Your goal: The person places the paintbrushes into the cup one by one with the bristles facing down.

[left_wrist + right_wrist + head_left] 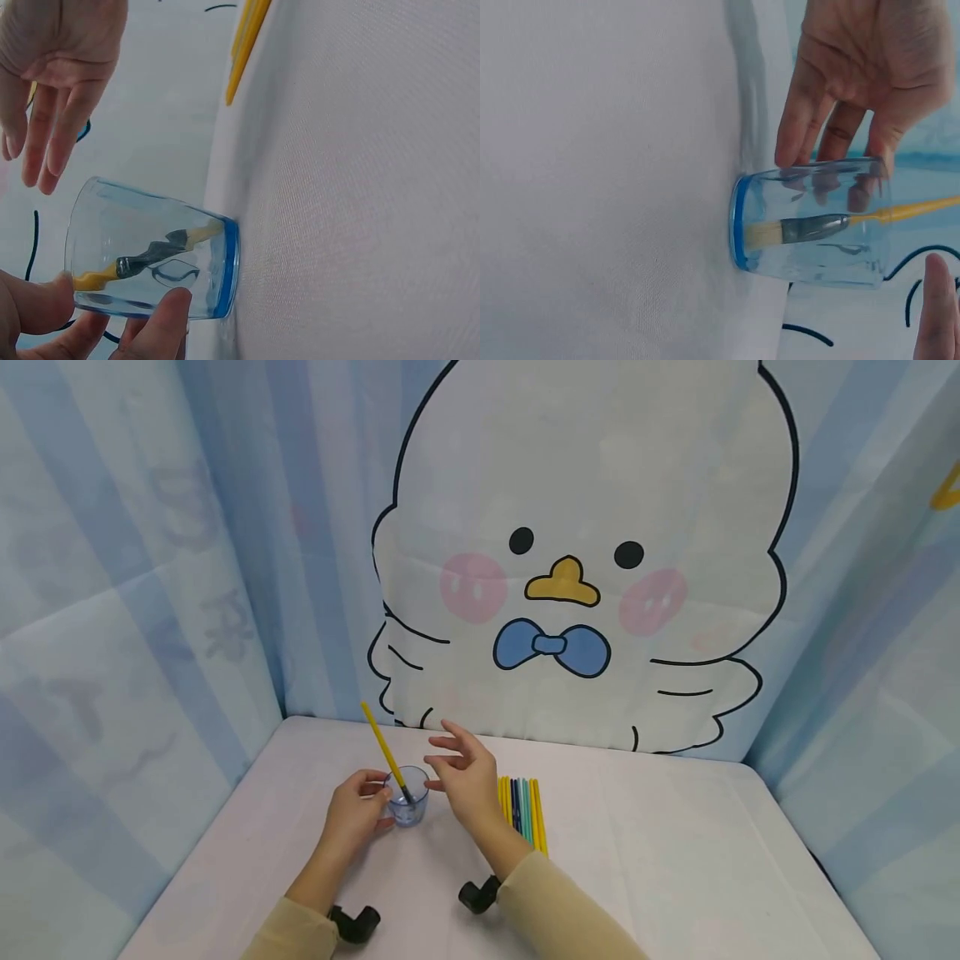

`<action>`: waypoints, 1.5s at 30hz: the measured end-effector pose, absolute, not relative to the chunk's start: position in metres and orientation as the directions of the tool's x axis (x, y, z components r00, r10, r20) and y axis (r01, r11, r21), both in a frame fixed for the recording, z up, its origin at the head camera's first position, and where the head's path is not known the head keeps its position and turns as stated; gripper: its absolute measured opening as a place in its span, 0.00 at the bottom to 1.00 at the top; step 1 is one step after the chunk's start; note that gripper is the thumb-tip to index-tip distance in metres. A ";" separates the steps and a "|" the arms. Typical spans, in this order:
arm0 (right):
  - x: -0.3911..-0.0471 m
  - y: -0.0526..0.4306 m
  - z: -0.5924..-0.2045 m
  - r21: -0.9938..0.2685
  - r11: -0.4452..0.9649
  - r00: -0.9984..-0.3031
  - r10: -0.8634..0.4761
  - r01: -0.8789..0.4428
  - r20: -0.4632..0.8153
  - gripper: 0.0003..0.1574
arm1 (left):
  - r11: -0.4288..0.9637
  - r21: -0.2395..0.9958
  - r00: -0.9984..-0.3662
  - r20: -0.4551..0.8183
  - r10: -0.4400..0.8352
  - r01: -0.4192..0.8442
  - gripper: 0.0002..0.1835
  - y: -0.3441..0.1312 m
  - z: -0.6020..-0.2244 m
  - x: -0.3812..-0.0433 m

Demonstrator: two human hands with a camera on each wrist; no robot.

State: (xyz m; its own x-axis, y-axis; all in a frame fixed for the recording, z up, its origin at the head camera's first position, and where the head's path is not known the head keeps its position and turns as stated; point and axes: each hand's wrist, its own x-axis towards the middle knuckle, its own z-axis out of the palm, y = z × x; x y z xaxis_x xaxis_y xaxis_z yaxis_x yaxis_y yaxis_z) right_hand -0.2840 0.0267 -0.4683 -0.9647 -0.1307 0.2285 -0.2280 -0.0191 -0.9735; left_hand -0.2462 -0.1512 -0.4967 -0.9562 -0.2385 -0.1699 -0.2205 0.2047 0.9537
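A clear bluish plastic cup [408, 814] stands on the table, with my left hand [356, 810] holding its left side between thumb and fingers. Inside it leans a paintbrush [381, 737] with a yellow handle, tilted to the left. Its pale bristles [763, 235] point down at the cup's base, below a grey metal ferrule. Just right of the rim, my right hand [468, 777] is raised with its fingers spread loosely and nothing between them. In the left wrist view, a gap shows between the right hand [64, 82] and the cup [150, 202].
Several thin sticks [522, 810], yellow, dark blue and teal, lie side by side behind my right forearm, which partly hides them. A pale cloth covers the table [660, 843]. Beyond its back edge hangs a curtain [570, 702] with a cartoon bird.
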 end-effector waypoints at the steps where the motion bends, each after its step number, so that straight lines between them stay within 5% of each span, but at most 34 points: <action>1: -0.283 0.028 -0.468 -0.976 -0.029 -0.967 -0.130 -0.215 0.217 0.37 | 0.204 0.954 -0.956 -0.170 -0.241 -0.221 0.20 -0.152 -0.496 -0.246; 45: -0.261 0.136 -0.459 -0.994 0.098 -0.999 -0.032 -0.042 0.039 0.39 | 0.190 0.953 -0.951 -0.184 -0.249 -0.235 0.20 -0.151 -0.499 -0.247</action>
State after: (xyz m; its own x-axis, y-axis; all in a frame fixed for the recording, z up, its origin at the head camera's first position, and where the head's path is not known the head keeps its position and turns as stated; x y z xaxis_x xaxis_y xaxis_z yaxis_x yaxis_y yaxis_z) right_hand -0.2610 0.1356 -0.4592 -0.9987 -0.0315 0.0393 -0.0422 0.0978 -0.9943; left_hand -0.2466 -0.1507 -0.4989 -0.9507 -0.2494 -0.1845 -0.2348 0.1899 0.9533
